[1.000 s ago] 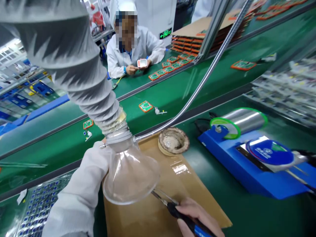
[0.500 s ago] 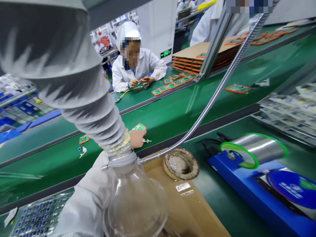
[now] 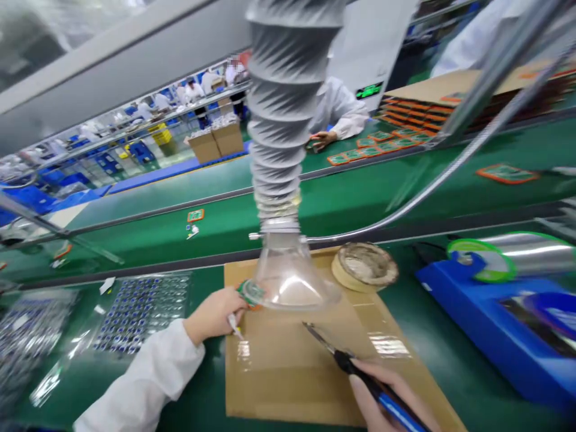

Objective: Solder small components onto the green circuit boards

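Note:
At the left edge of the cardboard sheet (image 3: 288,384), my left hand (image 3: 216,315) is closed on a green circuit board (image 3: 248,291) with an orange edge. Part of the board lies behind the rim of the clear fume hood (image 3: 292,276). A small white connector piece (image 3: 234,325) hangs below my fingers. My right hand (image 3: 382,393), cut off by the bottom edge, grips a soldering iron (image 3: 344,362) with a black and blue handle. Its metal tip points up and left over the cardboard, apart from the board.
A tape roll (image 3: 365,267) stands at the cardboard's back right corner. To the right is a blue solder feeder (image 3: 486,336) with a spool. Trays of small blue parts (image 3: 130,312) lie left. Boards, including one (image 3: 195,215), lie on the green conveyor (image 3: 225,228); a co-worker (image 3: 344,111) sits beyond.
My left hand has come back from the conveyor to the cardboard with the circuit board. My right hand with the soldering iron has come into view. The camera view has turned left.

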A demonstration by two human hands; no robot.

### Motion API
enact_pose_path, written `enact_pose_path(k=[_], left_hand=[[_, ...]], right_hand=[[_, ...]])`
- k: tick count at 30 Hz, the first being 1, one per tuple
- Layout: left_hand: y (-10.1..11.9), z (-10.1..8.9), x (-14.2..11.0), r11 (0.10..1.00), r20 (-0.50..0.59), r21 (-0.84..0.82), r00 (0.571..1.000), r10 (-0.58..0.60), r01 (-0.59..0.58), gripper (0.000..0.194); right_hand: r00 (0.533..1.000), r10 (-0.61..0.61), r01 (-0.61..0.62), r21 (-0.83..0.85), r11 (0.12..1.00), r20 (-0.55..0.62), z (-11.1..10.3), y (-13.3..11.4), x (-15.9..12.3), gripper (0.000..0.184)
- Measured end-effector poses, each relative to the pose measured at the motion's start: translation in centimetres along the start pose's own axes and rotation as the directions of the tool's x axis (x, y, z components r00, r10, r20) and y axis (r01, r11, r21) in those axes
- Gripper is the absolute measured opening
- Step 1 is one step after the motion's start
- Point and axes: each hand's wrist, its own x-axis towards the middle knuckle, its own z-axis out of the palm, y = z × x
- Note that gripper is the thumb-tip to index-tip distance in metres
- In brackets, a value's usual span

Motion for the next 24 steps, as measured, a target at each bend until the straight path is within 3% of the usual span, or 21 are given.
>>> enact_pose_path(k=[2,5,9,11,12,14,16,17,18,20,24], left_hand=[[2.2,1.8,-0.6,0.986,0.026,-0.077,0.988,0.149,-0.147,0.026],[4.3,3.8,-1.0,0.982,0.008,-0.08,0.986,0.169,-0.168,0.039],[5.1,4.1,-3.8,0.995,0.01,-0.088,0.999,0.039,-0.038,0.042],[4.4,3.1,-6.3,0.99,-0.088,-0.079,0.988,-0.127,0.12,0.04],[3.7,2.2,-7.7,0.972,-0.159,-0.066,0.959,-0.234,0.226,0.037],[1.5,0.0,-10.5,0.88,-0.291,-0.037,0.838,-0.462,0.473,0.032],[-1.4,-2.8,-12.9,0.683,-0.342,-0.018,0.638,-0.69,0.73,0.028],[-2.8,-4.2,-14.0,0.562,-0.314,0.004,0.535,-0.785,0.827,0.029],[-4.1,-5.6,-15.0,0.5,-0.304,0.014,0.48,-0.823,0.866,0.03],[-5.7,-7.7,-16.9,0.434,-0.242,0.036,0.429,-0.87,0.9,0.029],[-4.9,-9.0,-19.9,0.47,0.055,0.072,0.467,-0.883,0.88,0.012]], right_hand=[[0.997,0.071,-0.071,-0.093,0.993,0.0,0.4,-0.3,-0.6,0.018],[0.976,0.175,-0.156,-0.139,0.978,0.13,1.7,-1.1,-1.0,0.033],[0.912,0.135,-0.101,-0.107,0.989,0.388,3.7,-1.6,-1.2,0.043],[0.892,0.138,-0.07,-0.171,0.983,0.431,4.4,-1.2,-1.4,0.044],[0.887,0.146,-0.062,-0.2,0.978,0.438,4.5,-0.9,-1.5,0.045],[0.881,0.157,-0.056,-0.233,0.971,0.446,4.6,-0.4,-1.7,0.047],[0.875,0.157,-0.058,-0.222,0.973,0.459,4.5,-0.1,-1.8,0.049],[0.873,0.154,-0.062,-0.209,0.976,0.463,4.5,-0.1,-1.8,0.049],[0.872,0.153,-0.066,-0.198,0.978,0.466,4.4,-0.2,-1.7,0.049],[0.872,0.152,-0.078,-0.175,0.981,0.465,4.3,-0.5,-1.7,0.05],[0.885,0.155,-0.099,-0.147,0.984,0.44,4.4,-1.1,-1.6,0.051]])
